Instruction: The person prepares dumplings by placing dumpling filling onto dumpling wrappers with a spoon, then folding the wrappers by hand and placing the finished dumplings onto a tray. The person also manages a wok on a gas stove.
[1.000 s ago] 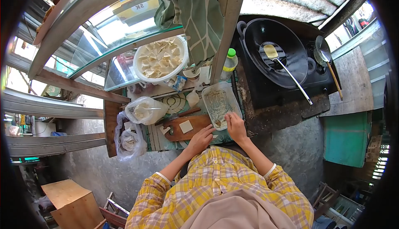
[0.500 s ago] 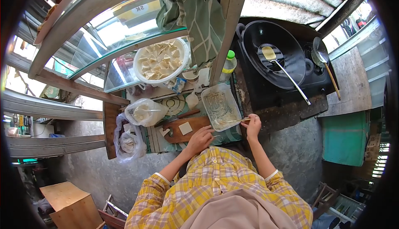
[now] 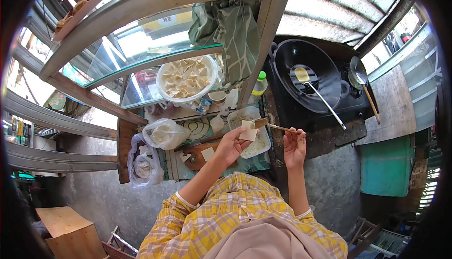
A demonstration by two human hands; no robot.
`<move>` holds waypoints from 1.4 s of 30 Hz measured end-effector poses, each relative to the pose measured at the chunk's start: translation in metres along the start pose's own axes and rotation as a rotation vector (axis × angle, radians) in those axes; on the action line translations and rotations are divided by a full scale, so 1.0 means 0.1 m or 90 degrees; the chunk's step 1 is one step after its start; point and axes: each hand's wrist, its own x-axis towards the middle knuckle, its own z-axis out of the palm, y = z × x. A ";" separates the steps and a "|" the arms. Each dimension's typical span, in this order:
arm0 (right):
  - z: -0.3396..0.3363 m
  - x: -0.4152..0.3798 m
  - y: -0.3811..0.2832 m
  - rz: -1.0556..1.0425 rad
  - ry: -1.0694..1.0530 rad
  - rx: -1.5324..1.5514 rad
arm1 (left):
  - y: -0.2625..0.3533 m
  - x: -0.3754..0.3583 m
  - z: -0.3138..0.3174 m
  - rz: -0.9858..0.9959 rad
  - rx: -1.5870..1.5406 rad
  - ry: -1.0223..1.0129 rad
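Note:
My left hand [image 3: 229, 149] pinches a square dough wrapper [image 3: 248, 132] above a plastic container [image 3: 264, 147] with pale paste smeared inside. In my right hand [image 3: 294, 150] is the handle end of a wooden spoon [image 3: 278, 127]. The spoon's bowl meets the wrapper's upper right edge; how much paste it carries is too small to make out. Left of the container lies a wooden cutting board [image 3: 193, 162], partly behind my left forearm, with another square wrapper [image 3: 207, 153] on it.
A white basket [image 3: 213, 77] of folded dough pieces stands behind, by the glass case. Plastic bags [image 3: 165, 133] sit at the left. On the right, a black wok [image 3: 308, 96] on the stove holds a spatula [image 3: 325, 103]. A green-capped bottle [image 3: 260, 85] stands near the post.
My left hand has risen from the board's edge with a wrapper in it. My right hand has lifted the spoon out of the container up to that wrapper.

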 end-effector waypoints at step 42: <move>0.67 -0.26 -0.86 -0.197 -0.534 -0.466 | 0.53 -0.67 0.37 -0.226 -0.289 -0.172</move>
